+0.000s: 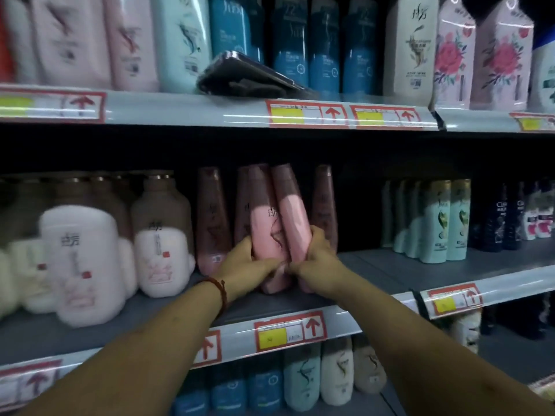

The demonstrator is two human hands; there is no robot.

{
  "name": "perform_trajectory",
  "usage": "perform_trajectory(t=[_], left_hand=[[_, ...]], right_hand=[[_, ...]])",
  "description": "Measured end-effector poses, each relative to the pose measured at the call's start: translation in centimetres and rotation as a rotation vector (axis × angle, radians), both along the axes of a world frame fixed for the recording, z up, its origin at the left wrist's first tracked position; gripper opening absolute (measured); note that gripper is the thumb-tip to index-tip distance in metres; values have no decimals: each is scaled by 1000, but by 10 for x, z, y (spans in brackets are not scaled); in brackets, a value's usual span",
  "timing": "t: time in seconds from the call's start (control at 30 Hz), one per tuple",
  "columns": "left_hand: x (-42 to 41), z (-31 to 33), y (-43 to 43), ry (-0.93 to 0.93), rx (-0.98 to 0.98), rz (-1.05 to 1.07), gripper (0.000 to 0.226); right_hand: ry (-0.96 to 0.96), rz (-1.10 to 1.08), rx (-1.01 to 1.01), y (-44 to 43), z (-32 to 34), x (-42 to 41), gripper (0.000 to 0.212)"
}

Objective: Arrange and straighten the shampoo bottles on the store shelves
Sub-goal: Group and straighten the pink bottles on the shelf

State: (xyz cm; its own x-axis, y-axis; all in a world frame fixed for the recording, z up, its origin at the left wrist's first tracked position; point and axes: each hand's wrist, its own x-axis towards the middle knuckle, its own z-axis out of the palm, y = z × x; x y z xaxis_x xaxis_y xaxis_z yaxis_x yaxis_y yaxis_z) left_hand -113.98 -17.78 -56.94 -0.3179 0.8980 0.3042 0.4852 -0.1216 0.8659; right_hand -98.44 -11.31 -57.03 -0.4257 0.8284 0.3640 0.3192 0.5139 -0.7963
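Observation:
Two tall pink shampoo bottles with brown tops stand side by side on the middle shelf (300, 321). My left hand (244, 265) grips the left pink bottle (265, 226) low on its body. My right hand (315, 258) grips the right pink bottle (295, 217) near its base, and both bottles lean slightly left. My thumbs meet in front of them. Similar brown-topped bottles (211, 211) stand behind and to either side.
Wide white bottles (81, 259) fill the shelf's left. Mint-green bottles (435, 223) and dark bottles (501, 217) stand to the right, with bare shelf between. A black phone (249, 76) lies on the upper shelf among blue and pink bottles. More bottles sit on the shelf below.

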Motion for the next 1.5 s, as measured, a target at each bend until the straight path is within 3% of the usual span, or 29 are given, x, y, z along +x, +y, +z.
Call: perform_trajectory(t=[0.2, 0.3, 0.37, 0.5, 0.63, 0.87, 1.1, 1.3, 1.5], left_hand=[[-35, -4, -38, 107, 51, 60, 74], [-40, -5, -48, 68, 24, 71, 52], [-43, -9, -50, 66, 3, 65, 45], [-44, -14, -50, 147, -13, 115, 57], [-44, -19, -50, 141, 9, 158, 74], [-39, -22, -51, 381, 76, 365, 59], [-39, -25, -50, 333, 104, 421, 67], [-37, -28, -48, 401, 175, 539, 80], [-33, -28, -51, 395, 205, 583, 69]], right_hand=[[-36, 18, 31, -30, 1, -38, 102], [-54, -63, 21, -35, 3, -42, 94], [-33, -51, -60, -34, 3, -37, 91], [50, 99, -252, -34, 5, -18, 79], [-56, 6, -88, -30, 0, -19, 73], [-113, -255, 101, -28, -2, -48, 72], [-167, -284, 198, -17, -10, -54, 81], [-55, -140, 3, -1, -16, -52, 83], [14, -116, -20, 7, -21, -50, 72]])
